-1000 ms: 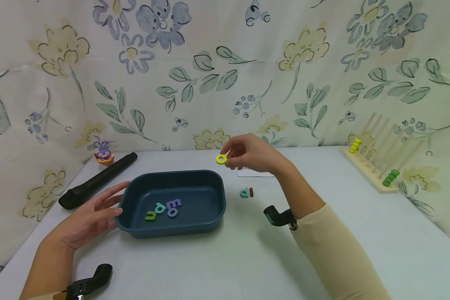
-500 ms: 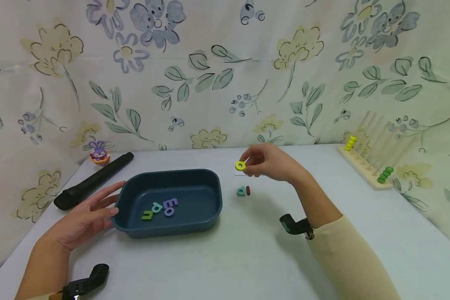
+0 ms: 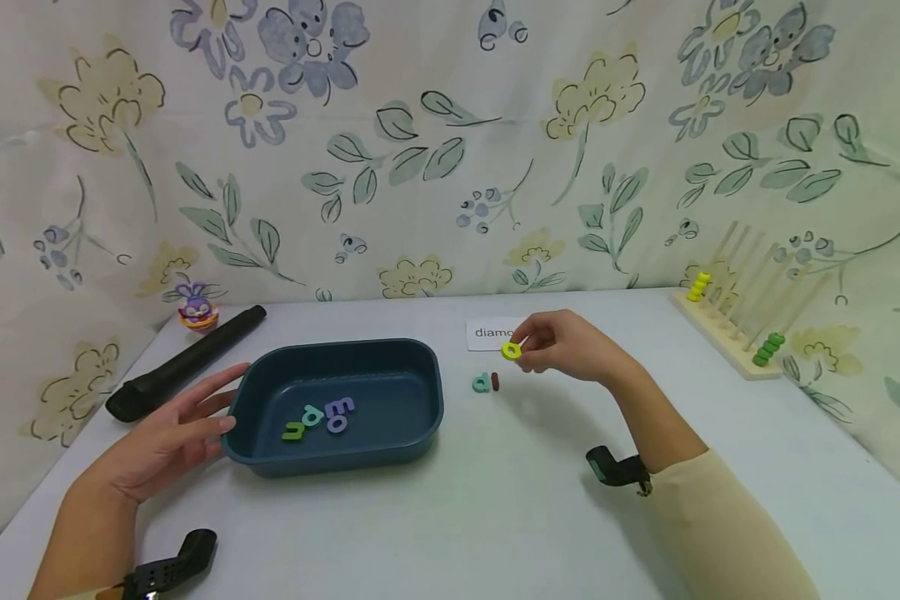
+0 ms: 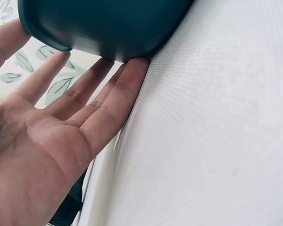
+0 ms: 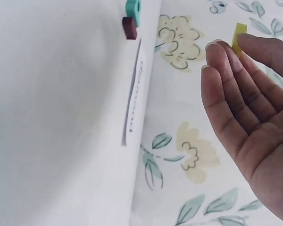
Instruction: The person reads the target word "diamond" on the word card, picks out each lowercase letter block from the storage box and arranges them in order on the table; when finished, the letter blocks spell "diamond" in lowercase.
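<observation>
My right hand [image 3: 566,346] pinches a small yellow toy letter [image 3: 511,351] with a round hole, between thumb and fingertips above the table; in the right wrist view the letter [image 5: 238,39] shows edge-on. Just left of and below it lie a teal letter d [image 3: 481,382] and a thin dark red piece [image 3: 495,382]. Behind the hand a white card [image 3: 483,333], partly covered, reads "diamo". My left hand [image 3: 165,442] touches the left end of a dark blue tray [image 3: 337,461] with extended fingers. Inside are a green n [image 3: 292,431], a teal letter [image 3: 312,416], a purple m [image 3: 339,407] and a purple o [image 3: 337,423].
A black tube-like object [image 3: 183,367] lies left of the tray, with a purple toy figure [image 3: 197,307] behind it. At the right back stands a wooden peg rack [image 3: 731,333] with yellow and green beads. A floral cloth [image 3: 420,150] hangs behind the white table.
My right hand has moved right and down toward the table with the yellow letter, passing in front of the card and uncovering its left part. The left hand stays at the tray.
</observation>
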`<state>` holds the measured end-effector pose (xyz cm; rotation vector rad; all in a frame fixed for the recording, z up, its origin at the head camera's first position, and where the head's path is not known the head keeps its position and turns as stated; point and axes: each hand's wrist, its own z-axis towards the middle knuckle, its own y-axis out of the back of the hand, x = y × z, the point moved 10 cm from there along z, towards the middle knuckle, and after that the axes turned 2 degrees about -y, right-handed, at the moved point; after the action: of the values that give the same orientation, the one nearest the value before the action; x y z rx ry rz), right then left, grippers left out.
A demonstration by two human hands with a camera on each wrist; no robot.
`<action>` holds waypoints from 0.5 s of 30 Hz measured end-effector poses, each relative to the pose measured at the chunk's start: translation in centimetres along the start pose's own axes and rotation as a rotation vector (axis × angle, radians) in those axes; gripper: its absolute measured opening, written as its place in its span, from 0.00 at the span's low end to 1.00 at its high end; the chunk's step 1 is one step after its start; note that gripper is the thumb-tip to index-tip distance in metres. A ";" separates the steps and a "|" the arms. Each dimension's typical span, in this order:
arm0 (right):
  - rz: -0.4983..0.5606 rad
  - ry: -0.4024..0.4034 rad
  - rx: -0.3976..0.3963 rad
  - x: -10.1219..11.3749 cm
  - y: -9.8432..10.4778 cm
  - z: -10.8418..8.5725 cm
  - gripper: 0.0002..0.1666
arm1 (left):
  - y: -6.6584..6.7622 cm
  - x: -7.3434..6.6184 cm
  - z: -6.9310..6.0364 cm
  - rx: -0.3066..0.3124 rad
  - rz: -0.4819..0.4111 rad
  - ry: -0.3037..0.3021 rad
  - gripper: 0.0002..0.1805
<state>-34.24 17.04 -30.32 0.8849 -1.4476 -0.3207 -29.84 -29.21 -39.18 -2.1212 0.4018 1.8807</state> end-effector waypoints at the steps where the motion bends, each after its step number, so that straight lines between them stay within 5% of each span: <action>1: 0.002 -0.005 0.001 -0.2 0.0 0.0 0.17 | 0.0 0.0 0.0 0.000 0.000 0.000 0.40; 15: 0.003 -0.081 0.051 -3.2 -0.9 0.8 0.17 | 0.1 0.1 0.1 -0.017 0.015 0.019 0.40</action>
<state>-35.17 18.40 -33.33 0.9198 -1.5378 -0.3217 -29.96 -29.27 -39.32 -2.1551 0.4078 1.8796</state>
